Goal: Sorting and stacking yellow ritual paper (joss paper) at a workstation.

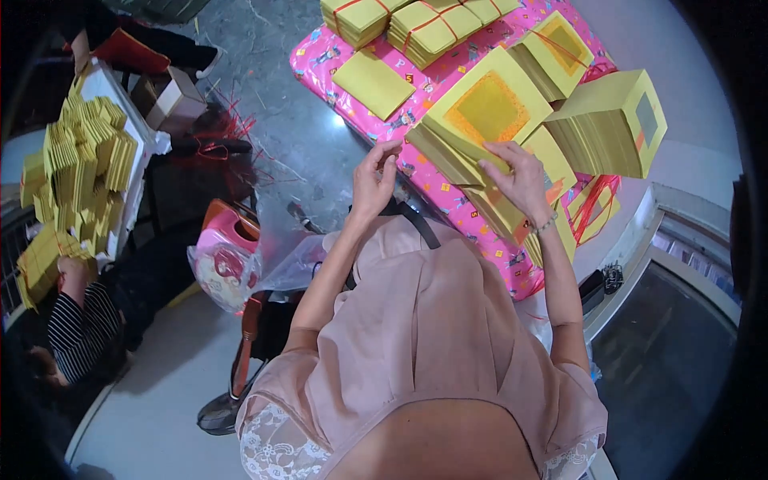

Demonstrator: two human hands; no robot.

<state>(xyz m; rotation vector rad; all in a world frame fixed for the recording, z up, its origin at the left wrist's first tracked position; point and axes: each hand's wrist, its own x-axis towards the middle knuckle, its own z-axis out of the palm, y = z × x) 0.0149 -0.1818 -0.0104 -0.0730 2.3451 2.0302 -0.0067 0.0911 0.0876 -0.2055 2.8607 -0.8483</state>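
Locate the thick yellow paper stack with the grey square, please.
In the head view, the stack is at upper right, right of the right hand, above a red string tangle.

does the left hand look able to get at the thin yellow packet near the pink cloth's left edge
Probably yes: the left hand seems to hold nothing, and only pink cloth shows between it and the packet, which has nothing lying over it.
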